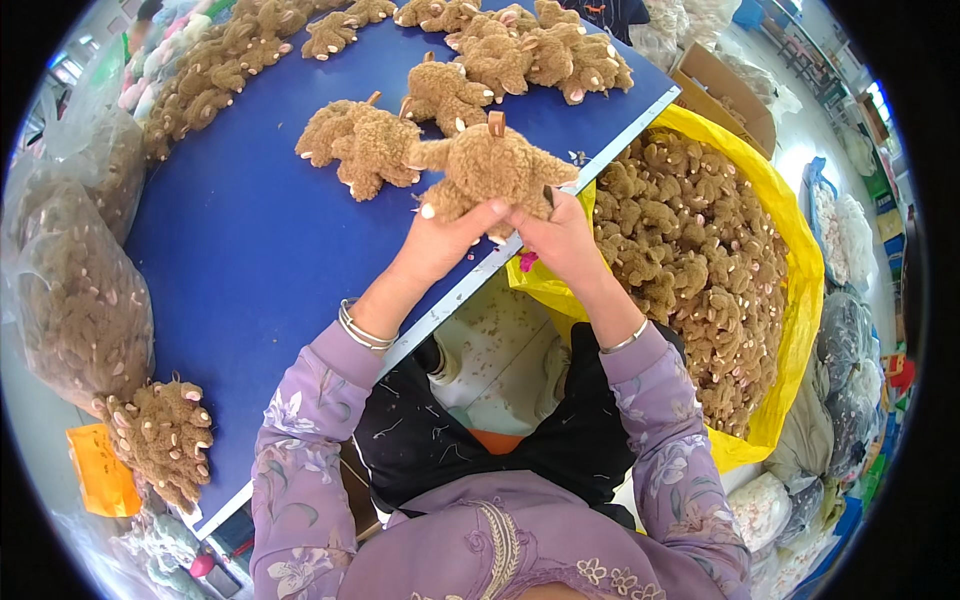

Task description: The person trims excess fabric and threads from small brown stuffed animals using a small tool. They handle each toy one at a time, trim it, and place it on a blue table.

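A curly brown plush toy, with a small tan loop on top and pale paw tips, is held over the table's near edge. My left hand grips its lower left part, thumb on top. My right hand holds the lower right part, its thumb close to the left one. The toy's underside and most of my fingers are hidden. Just beyond lie more plush toys, a pair to the left and another one behind, resting on the blue tabletop.
A yellow sack full of similar brown toys stands right of the table. Piles of them line the far side. Clear plastic bags of toys stand at the left, near a toy heap. A cardboard box sits behind the sack.
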`<state>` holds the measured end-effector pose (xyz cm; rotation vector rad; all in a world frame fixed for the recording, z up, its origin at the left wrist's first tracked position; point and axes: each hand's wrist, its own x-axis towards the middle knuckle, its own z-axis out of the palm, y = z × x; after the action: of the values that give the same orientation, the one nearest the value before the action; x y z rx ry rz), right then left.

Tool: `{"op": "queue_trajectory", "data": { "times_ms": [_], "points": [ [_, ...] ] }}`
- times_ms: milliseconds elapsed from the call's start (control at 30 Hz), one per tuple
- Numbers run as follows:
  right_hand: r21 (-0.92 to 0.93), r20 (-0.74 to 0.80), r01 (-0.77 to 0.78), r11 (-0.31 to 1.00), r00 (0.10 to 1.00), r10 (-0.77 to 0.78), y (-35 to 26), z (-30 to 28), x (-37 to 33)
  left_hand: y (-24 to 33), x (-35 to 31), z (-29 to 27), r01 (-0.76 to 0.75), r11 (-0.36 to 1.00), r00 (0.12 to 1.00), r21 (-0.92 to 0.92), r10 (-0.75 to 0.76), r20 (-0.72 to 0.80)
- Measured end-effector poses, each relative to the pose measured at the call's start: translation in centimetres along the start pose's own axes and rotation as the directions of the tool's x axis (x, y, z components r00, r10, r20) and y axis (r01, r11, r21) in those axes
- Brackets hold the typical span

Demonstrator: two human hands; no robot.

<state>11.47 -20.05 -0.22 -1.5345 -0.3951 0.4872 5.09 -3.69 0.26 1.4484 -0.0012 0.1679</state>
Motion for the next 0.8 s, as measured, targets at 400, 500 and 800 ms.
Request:
{"op": "queue_trajectory", "data": {
  "times_ms": [400,500,800],
  "points": [
    [-0.139,-0.148,0.29,0.947,0.94,-0.309,-2.1,-4.6,0.3,0.8,0.0,0.6,0.073,0.989,0.997,0.13,-0.077,0.03],
    [-0.159,-0.095,0.325,0.932,0.935,-0.342,-2.2,-3.1,0.3,-0.1,0.0,0.8,0.032,0.988,0.999,0.152,-0.035,0.021],
    [-0.241,-0.185,0.257,0.936,0.935,-0.304,-1.2,-1.0,1.5,-0.4,-1.1,1.5,0.127,0.991,0.958,0.046,-0.134,0.253]
  ]
}}
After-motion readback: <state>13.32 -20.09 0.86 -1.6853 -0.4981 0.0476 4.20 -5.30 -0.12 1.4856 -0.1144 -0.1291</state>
